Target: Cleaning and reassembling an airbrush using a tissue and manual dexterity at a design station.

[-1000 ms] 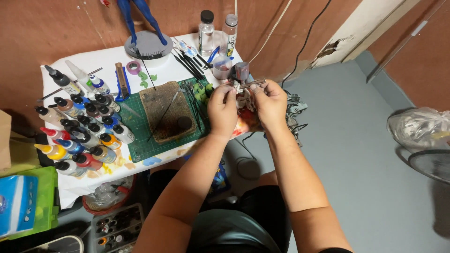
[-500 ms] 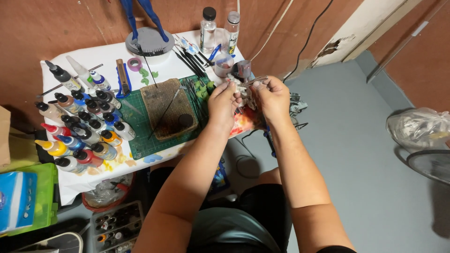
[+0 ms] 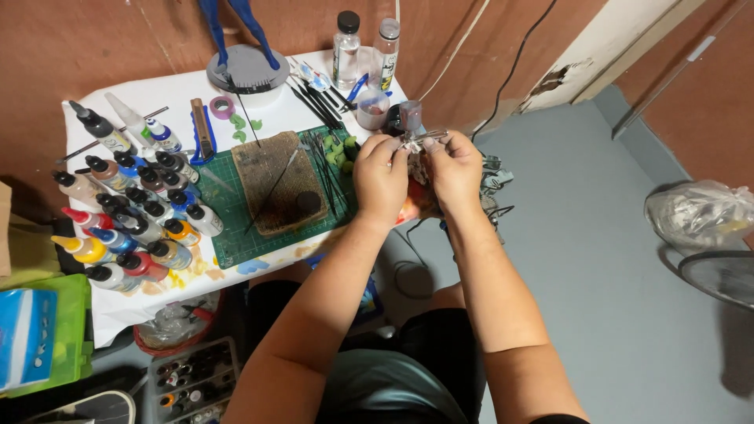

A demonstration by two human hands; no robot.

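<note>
Currently both hands, left hand (image 3: pixel 380 174) and right hand (image 3: pixel 454 166), grip a small airbrush (image 3: pixel 411 135); slipping could spill paint onto the tabletop (image 3: pixel 169 94).

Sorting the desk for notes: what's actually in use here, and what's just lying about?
In use: left hand, right hand, both gripping a small metal tool.

Lying about: paint bottles, cutting mat, brushes, tape roll, two glass bottles.

Blue packet (image 3: pixel 27 338) lying on a green box (image 3: pixel 69 330) at lower left. White labels on two clear bottles (image 3: pixel 363 49) at the table's back. Pale labels on the paint bottles (image 3: pixel 129 212), left.
</note>
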